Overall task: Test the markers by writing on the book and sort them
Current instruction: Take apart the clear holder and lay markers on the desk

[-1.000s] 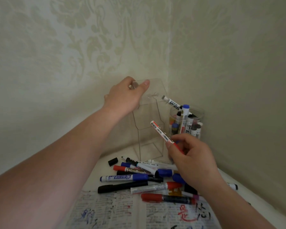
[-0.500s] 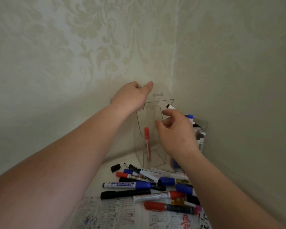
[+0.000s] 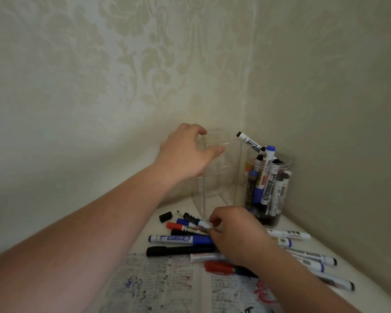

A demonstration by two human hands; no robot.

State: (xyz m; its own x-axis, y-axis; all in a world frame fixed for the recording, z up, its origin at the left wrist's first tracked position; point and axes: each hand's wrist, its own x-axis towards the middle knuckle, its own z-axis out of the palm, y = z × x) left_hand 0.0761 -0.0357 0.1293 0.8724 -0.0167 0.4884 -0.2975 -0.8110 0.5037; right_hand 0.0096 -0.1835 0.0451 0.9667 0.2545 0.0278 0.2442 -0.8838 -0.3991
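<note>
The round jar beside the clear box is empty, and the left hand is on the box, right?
No. The head view shows the round jar is packed with markers, not empty. The left hand is on the clear box.

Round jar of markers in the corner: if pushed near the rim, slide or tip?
The jar looks tall and crammed with upright markers, so probably heavy; a rim push might tip it. Its clear wall looks smooth, likely slippery. One leaning marker sticks out above the rim and could drop out.
</note>
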